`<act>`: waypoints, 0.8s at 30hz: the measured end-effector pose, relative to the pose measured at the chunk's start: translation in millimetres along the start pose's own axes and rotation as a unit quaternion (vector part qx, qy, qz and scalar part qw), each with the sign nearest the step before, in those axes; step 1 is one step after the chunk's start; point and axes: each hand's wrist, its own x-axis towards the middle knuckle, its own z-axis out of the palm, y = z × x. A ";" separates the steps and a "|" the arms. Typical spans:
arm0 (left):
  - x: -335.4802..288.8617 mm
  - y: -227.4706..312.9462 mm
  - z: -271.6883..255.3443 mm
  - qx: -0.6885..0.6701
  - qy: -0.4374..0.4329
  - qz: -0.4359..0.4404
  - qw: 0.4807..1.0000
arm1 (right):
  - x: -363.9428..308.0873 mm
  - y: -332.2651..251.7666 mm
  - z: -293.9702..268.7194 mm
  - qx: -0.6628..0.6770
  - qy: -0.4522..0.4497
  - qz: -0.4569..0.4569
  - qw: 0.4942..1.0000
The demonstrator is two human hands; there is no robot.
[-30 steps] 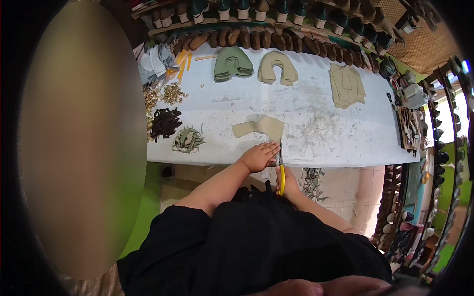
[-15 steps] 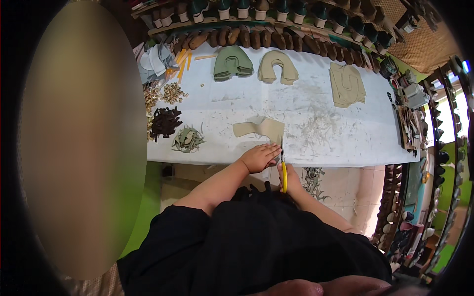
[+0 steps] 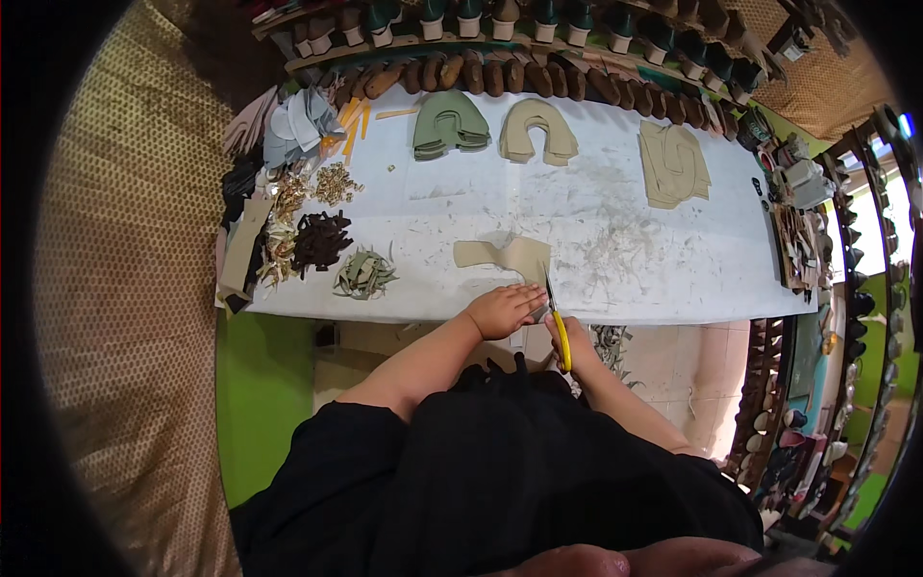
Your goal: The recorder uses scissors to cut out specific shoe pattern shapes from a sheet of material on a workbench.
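Note:
A beige, curved piece of sheet material [image 3: 500, 254], like leather, lies at the table's front edge with its middle buckled up. My left hand [image 3: 508, 310] holds its near end, fingers laid along the top; the thumb's hold is hidden. Yellow-handled scissors [image 3: 563, 346] are in my right hand [image 3: 571, 337], fingers wrapped round the grip. The blades point away from me along the right side of the piece, close to my left fingertips. Whether the blades touch the piece, I cannot tell.
Green U-shaped pieces [image 3: 448, 139], beige U-shaped ones [image 3: 519, 144] and more beige cut pieces [image 3: 663, 168] lie farther back. At left are green scraps [image 3: 365, 273], dark strips [image 3: 321, 240] and small gold parts [image 3: 336, 183]. Shoe lasts [image 3: 514, 75] line the back.
The scissors have tilted, their handles swinging right, and my right hand has shifted slightly right. My left hand stays on the piece. A large blurred shape at far left is gone.

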 end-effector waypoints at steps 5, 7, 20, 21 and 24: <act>0.5 1.2 -2.6 0.000 -0.003 0.000 1.000 | 6.7 7.0 -6.6 -0.062 0.027 -0.035 0.997; 1.6 1.1 -2.6 -0.001 -0.009 0.009 1.000 | 11.7 18.9 -6.3 -0.066 0.035 -0.059 0.995; -12.7 21.0 -4.9 -0.021 -0.007 -0.016 1.000 | 7.3 13.0 -10.9 -0.049 0.015 -0.024 0.998; -13.5 22.6 -4.1 -0.028 0.002 -0.017 0.999 | 8.8 17.4 -10.4 -0.072 0.021 -0.043 0.996; -17.4 26.2 -4.7 -0.040 0.013 -0.026 0.999 | 8.3 21.9 -8.0 -0.104 0.041 -0.079 0.991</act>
